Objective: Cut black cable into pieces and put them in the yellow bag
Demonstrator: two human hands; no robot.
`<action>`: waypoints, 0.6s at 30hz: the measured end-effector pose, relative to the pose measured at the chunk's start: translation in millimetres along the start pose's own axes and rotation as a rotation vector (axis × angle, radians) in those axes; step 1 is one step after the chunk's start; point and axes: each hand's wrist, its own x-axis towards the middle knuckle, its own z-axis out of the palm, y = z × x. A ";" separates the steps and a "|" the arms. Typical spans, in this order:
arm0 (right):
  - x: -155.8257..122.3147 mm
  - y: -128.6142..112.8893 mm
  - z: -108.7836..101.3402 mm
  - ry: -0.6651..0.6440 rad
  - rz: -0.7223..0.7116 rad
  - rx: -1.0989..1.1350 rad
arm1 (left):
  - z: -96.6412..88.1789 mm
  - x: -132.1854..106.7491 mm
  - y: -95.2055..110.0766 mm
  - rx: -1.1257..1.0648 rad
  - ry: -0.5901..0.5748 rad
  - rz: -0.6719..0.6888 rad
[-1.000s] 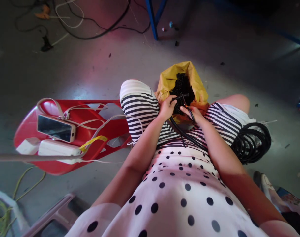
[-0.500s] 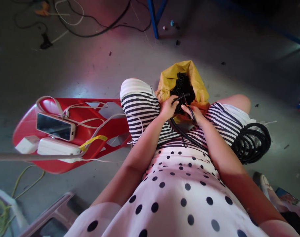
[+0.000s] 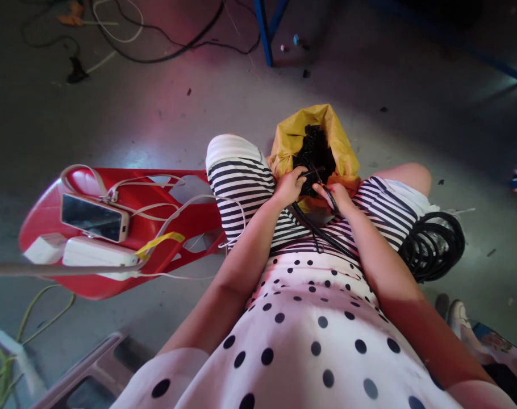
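I sit with a yellow bag [image 3: 293,142] between my knees; it is full of small black parts [image 3: 315,149]. My left hand [image 3: 287,187] is closed around the end of a black corrugated tube [image 3: 317,230] at the bag's mouth. My right hand [image 3: 336,196] pinches the same tube close beside it, fingers curled. The tube runs back across my striped lap to a black coil [image 3: 434,244] on the floor at my right.
A red plastic stool [image 3: 126,227] at my left carries a phone [image 3: 93,217], a white power bank [image 3: 99,253] and white cables. Loose cables lie on the grey floor at the back. A blue frame leg [image 3: 262,31] stands ahead. Green wire lies at bottom left.
Both hands stay at the bag's mouth on the tube, with only slight finger shifts. The view has drifted a little.
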 end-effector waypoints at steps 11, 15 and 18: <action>11.9 11.5 1.7 0.012 -0.026 0.039 | 12.8 3.8 -6.7 -0.077 0.007 -0.068; 13.9 8.4 3.6 0.107 -0.064 0.147 | 14.9 -0.9 -3.1 -0.177 0.015 -0.053; 12.4 1.4 2.7 0.105 -0.090 0.371 | 12.9 -13.3 6.6 -0.264 -0.103 -0.051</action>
